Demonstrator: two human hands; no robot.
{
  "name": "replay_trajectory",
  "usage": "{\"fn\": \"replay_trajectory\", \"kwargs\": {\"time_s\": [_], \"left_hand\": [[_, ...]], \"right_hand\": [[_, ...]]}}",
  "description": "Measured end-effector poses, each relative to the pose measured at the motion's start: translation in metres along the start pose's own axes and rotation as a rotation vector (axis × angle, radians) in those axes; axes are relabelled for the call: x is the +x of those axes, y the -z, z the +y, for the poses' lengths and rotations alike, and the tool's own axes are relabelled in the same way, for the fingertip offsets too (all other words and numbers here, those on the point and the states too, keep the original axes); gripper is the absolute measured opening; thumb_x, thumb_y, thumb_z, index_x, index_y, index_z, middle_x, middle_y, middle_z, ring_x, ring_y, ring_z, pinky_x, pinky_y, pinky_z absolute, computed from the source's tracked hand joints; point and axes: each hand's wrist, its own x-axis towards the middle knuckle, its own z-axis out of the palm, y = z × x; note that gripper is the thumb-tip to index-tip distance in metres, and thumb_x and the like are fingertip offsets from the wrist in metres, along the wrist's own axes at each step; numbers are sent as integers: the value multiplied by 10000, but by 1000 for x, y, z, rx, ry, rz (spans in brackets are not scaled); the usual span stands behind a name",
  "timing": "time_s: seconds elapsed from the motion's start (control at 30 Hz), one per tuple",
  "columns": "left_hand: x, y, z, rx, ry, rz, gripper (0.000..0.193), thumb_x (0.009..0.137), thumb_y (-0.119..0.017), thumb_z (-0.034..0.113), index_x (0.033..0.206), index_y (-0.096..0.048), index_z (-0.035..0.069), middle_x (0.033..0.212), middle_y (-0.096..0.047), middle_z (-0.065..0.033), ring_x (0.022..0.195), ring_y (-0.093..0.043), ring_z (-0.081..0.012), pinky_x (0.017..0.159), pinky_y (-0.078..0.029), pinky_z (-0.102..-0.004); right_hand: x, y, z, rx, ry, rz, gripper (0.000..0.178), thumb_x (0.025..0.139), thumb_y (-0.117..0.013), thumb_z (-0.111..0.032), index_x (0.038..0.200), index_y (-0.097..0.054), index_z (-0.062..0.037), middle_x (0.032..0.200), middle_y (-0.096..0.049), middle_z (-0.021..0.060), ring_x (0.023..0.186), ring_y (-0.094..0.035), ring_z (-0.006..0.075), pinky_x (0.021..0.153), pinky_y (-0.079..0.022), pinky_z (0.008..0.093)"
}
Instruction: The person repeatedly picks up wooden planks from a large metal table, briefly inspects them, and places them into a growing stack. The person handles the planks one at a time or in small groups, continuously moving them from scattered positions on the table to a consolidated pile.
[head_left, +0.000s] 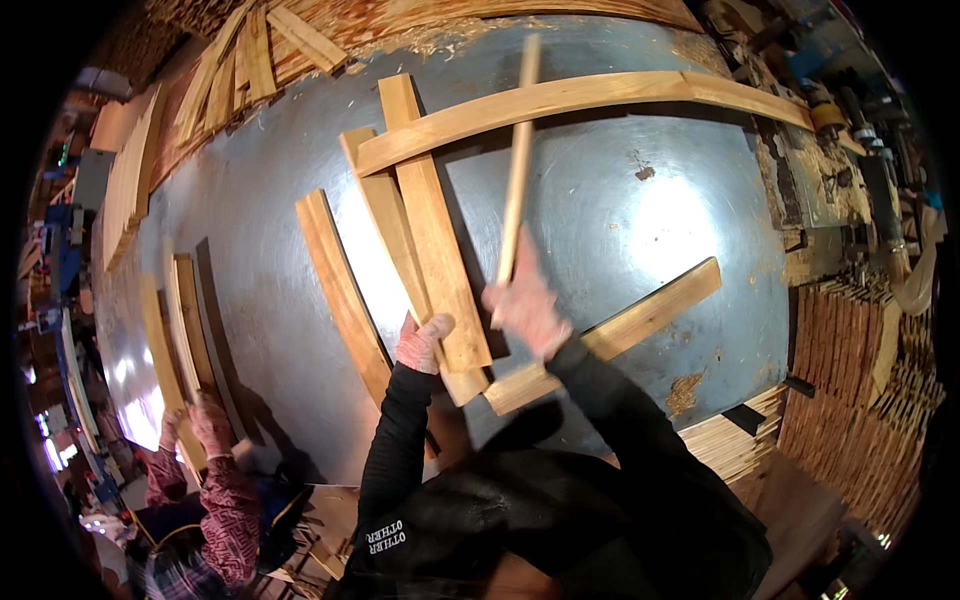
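Note:
My left hand (420, 343) is closed around the left edge of a wooden board (385, 215), its thumb lying on top near the board's close end. A second, wider board (437, 240) lies against this one, slightly overlapping it. In my right hand (532, 308), blurred by motion, is a narrow wooden strip (518, 170) pointing away from me. A long board (560, 97) runs crosswise at the far side, over the ends of the two boards. Beneath my right forearm lies a short board (650, 310) set at a slant.
Under everything is a grey metal-topped table (610, 200). Another board (345, 290) lies to the left. Further left, a co-worker's hands (208, 425) touch boards. Loose boards (240, 65) lie at the far left, and stacked wood (845, 370) stands at the right beside machinery (830, 120).

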Motion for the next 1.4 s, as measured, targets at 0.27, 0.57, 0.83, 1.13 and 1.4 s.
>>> {"fn": "replay_trajectory", "kwargs": {"time_s": [0.27, 0.57, 0.83, 1.13, 1.4], "left_hand": [[-15, 9, 5, -126, 139, -279, 603, 826, -690, 257, 1332, -467, 16, 1110, -633, -93, 975, -635, -218, 870, -532, -358], [-20, -1, -5, -154, 119, -115, 551, 788, -723, 205, 1258, -536, -13, 1027, -644, -65, 856, -620, -158, 790, -520, -292], [-7, 16, 13, 68, 150, -27, 388, 902, -594, 15, 1273, -488, -28, 1040, -652, -124, 935, -630, -207, 836, -536, -329], [12, -28, 41, 1036, -76, 200, 1026, 702, -821, 384, 1443, -250, -39, 1332, -496, -263, 1214, -526, -352, 989, -460, -397], [25, -31, 50, 980, 111, 174, 893, 740, -778, 279, 1412, -278, -30, 1241, -562, -226, 1135, -579, -315, 977, -470, -395]], "right_hand": [[-53, 21, -48, -872, 242, -1209, 549, 933, -477, -362, 1406, -457, -84, 1440, -376, 284, 1251, -517, 370, 994, -472, 389], [261, 55, -49, -1380, 536, -338, 853, 723, -735, -289, 1458, -344, -103, 1159, -612, 226, 1143, -569, 354, 976, -435, 452], [225, 60, -5, -205, 297, -554, 571, 907, -612, -393, 1302, -554, 16, 1286, -598, 151, 1142, -575, 209, 995, -428, 314], [98, -2, -22, -698, 204, -912, 642, 971, -447, -507, 1395, -445, -24, 1241, -623, 201, 1154, -584, 375, 1028, -426, 415], [280, 136, -58, -1618, 223, -199, 842, 711, -768, -409, 1412, -409, -111, 1291, -581, 158, 1232, -536, 307, 1007, -422, 495]]}}
